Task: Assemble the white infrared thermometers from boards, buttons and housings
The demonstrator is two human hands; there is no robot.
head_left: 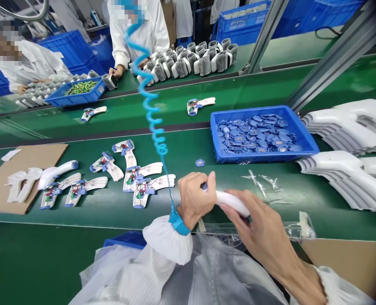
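My left hand (196,197) is closed around the front end of a white thermometer-gun shell (230,201), thumb pressing near a small blue part at its tip. My right hand (254,222) grips the shell's handle end from the right. A blue wrist strap (179,223) with a coiled blue cord (152,114) sits on my left wrist. Both hands hover above the near edge of the green bench (111,212).
A blue tray (302,140) of small blue parts stands ahead right, one loose blue part (200,162) beside it. Several half-assembled shells (143,180) lie to the left, stacked white shells (349,169) at right, a cardboard sheet (32,156) far left. Two people in white coats work across the belt.
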